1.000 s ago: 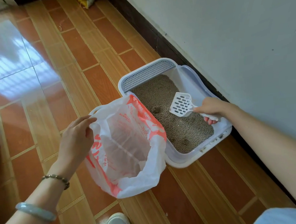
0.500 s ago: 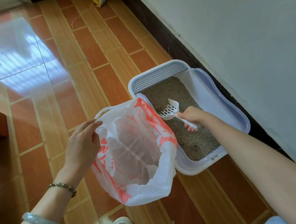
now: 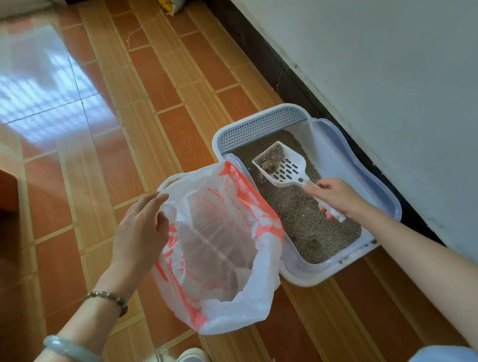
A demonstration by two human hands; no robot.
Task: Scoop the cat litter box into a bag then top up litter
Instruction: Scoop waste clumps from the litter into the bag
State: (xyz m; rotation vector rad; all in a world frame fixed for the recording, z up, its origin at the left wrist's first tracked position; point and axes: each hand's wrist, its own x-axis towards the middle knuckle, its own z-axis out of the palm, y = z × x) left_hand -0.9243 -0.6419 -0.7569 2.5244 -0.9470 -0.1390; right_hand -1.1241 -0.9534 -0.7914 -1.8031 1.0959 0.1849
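Gripping the scoop by its handle in my curled right hand, loaded blade raised over the litter box, I should keep it level and swing slowly to the bag, whose rim my relaxed, open-fingered left hand touches.

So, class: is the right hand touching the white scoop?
Touching. The head view shows the right hand with its fingers curled round the handle of the scoop.

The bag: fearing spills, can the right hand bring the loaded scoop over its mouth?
Probably yes: the right hand holds the scoop above the litter box, the bag gapes beside it, nothing between.
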